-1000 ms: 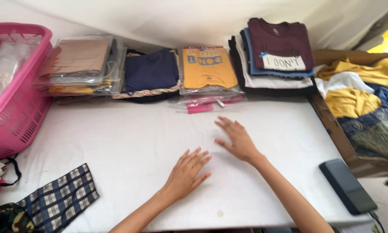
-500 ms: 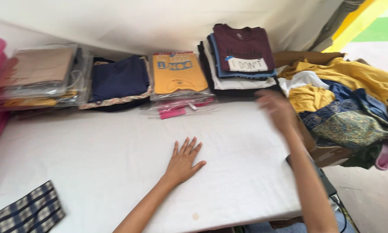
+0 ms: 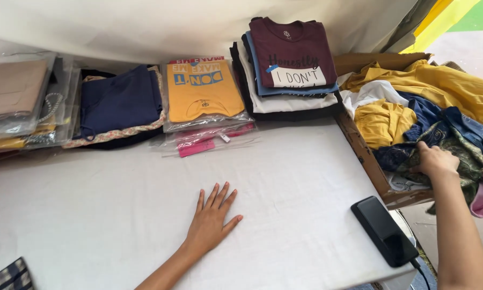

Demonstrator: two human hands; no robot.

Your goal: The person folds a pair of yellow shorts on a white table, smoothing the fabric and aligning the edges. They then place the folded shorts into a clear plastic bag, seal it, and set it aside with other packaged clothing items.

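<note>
My left hand [image 3: 211, 219] lies flat on the white table cover [image 3: 118, 204], fingers spread, holding nothing. My right hand [image 3: 436, 160] reaches into a cardboard box [image 3: 363, 152] at the table's right side and closes on a dark patterned green and blue garment [image 3: 452, 140] among loose clothes. Yellow garments [image 3: 429, 83] and a white one lie in the same box.
Along the back stand a stack of folded shirts [image 3: 290, 64] with a maroon one on top, a bagged yellow shirt [image 3: 201, 91], a folded navy garment [image 3: 121, 102] and bagged beige clothes [image 3: 16, 96]. A black phone [image 3: 383, 230] lies at the table's right edge. A checked cloth [image 3: 8, 275] shows at bottom left.
My right hand has left the table's middle, swung right and gone into the box of loose clothes. My left hand stays flat. The view has turned right, and the pink basket is out of sight.
</note>
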